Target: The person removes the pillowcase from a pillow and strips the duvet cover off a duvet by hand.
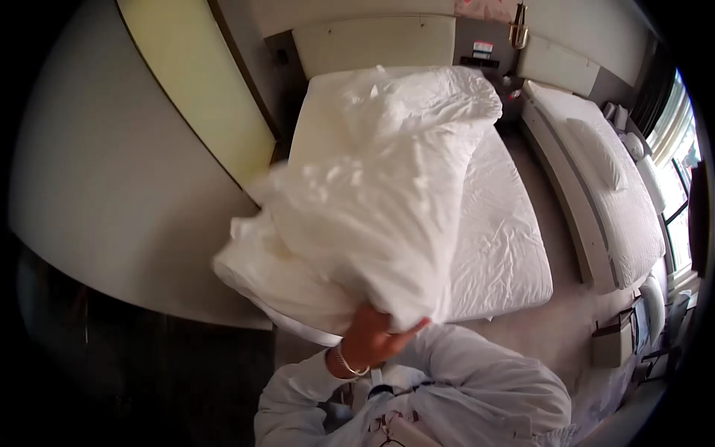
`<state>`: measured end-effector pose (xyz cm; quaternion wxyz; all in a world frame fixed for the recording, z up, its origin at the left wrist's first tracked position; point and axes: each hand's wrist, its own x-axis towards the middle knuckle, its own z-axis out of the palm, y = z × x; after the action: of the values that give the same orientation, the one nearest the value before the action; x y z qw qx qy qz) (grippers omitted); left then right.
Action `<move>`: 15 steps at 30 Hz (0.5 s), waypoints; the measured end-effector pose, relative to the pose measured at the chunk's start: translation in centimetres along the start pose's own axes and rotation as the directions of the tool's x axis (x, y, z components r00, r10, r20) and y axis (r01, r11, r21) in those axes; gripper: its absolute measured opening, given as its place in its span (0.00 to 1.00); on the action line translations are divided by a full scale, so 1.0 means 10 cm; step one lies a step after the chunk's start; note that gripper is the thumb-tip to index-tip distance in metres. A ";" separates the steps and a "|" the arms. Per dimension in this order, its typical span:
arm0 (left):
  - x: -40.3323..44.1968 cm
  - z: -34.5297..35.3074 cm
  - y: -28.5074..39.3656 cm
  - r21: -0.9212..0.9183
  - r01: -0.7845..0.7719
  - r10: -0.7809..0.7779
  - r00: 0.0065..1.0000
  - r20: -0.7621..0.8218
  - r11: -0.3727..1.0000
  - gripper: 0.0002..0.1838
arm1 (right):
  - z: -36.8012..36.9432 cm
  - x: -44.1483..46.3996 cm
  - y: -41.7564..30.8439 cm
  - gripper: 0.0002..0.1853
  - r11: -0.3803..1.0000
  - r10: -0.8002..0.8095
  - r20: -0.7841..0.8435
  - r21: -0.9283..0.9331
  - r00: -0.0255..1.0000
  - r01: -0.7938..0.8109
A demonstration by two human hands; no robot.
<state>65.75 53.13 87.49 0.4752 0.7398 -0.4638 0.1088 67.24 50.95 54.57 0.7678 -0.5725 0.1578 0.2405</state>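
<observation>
A bunched white duvet [357, 216] lies across the bed, its near left part blurred by motion. At its near edge, my left hand [370, 335], with a bracelet at the wrist, is closed on the fabric; some of its fingers are hidden in the folds. My right hand cannot be made out; its light sleeve [477, 361] reaches toward the same near edge of the duvet. To the right of the duvet, the wrinkled white sheet [499, 231] on the mattress is exposed.
A second bed [629, 231] with a white pillow [597, 153] stands on the right, by the window. A pale partition [119, 171] is on the left. Beyond the main bed is a padded headboard [376, 45]. A box-like bin [612, 345] stands at the lower right.
</observation>
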 end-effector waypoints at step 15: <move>-2.44 2.79 -1.62 -0.169 0.852 -0.610 0.480 0.630 0.495 0.22 | -3.05 -1.57 1.13 0.24 0.850 0.416 -0.809 0.508 0.414 0.139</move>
<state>57.37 46.78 48.42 0.4993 0.7311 -0.2027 -0.4185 48.95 21.44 44.63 0.6578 -0.3731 0.6484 -0.0880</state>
